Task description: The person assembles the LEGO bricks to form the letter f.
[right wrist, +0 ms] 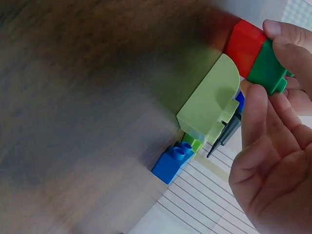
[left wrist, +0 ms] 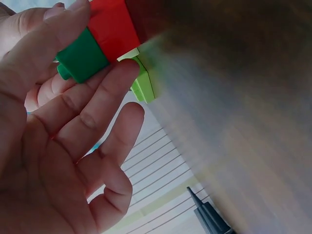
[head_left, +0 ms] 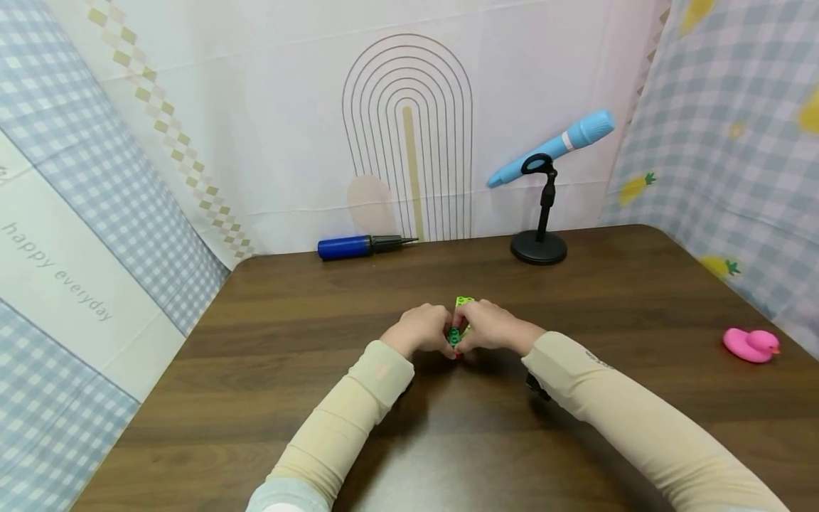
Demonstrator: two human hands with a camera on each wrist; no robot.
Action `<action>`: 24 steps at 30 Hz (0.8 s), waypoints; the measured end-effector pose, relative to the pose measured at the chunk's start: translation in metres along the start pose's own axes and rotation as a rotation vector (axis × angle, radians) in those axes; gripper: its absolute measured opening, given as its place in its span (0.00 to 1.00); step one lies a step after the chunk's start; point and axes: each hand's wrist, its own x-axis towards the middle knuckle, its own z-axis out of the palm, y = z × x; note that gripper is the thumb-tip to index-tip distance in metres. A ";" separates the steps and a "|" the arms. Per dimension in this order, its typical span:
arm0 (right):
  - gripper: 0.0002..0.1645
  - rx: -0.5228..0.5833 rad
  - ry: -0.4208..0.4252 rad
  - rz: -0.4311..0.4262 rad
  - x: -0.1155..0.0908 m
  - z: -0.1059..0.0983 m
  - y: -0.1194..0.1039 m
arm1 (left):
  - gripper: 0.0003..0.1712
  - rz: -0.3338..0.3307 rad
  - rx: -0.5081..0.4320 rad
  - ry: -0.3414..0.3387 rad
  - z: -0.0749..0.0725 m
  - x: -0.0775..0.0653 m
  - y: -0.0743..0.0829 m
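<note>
A green toy brick [right wrist: 265,68] sits stacked on a red toy brick [right wrist: 245,46]. In the head view my left hand [head_left: 419,329] and right hand [head_left: 491,326] meet around this pair near the table's middle. My left thumb and fingers pinch the bricks from one side, with the green brick [left wrist: 83,56] and red brick [left wrist: 114,29] between them. From the other side, my right thumb and fingertips hold the green brick. Beside them lie a pale green rounded block [right wrist: 209,97], a blue brick [right wrist: 168,165] and a lime green brick [right wrist: 193,141], partly hidden.
A blue hand pump [head_left: 345,247] lies along the table's back edge. Further right stands a black stand [head_left: 540,245] holding a light blue toy microphone [head_left: 563,144]. A pink toy duck [head_left: 750,345] sits at the right of the wooden table [head_left: 269,370].
</note>
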 end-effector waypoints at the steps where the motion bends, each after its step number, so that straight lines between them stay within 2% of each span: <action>1: 0.16 0.003 -0.008 -0.001 0.000 -0.001 0.000 | 0.15 -0.002 -0.004 -0.004 0.000 0.000 0.000; 7: 0.21 -0.005 -0.070 -0.036 -0.001 -0.015 0.006 | 0.15 -0.009 -0.007 -0.013 0.001 0.001 0.001; 10: 0.21 -0.028 -0.032 -0.024 0.000 -0.029 0.016 | 0.15 -0.013 -0.001 -0.016 0.000 0.001 0.002; 13: 0.16 -0.093 0.013 0.029 0.001 -0.038 0.028 | 0.16 -0.026 0.006 -0.025 0.000 0.001 0.002; 17: 0.12 -0.213 0.023 0.060 0.002 -0.035 0.042 | 0.17 -0.034 0.021 -0.040 0.000 0.001 0.002; 24: 0.25 -0.343 -0.008 0.036 0.006 -0.021 0.046 | 0.17 -0.024 0.025 -0.025 0.002 0.002 0.000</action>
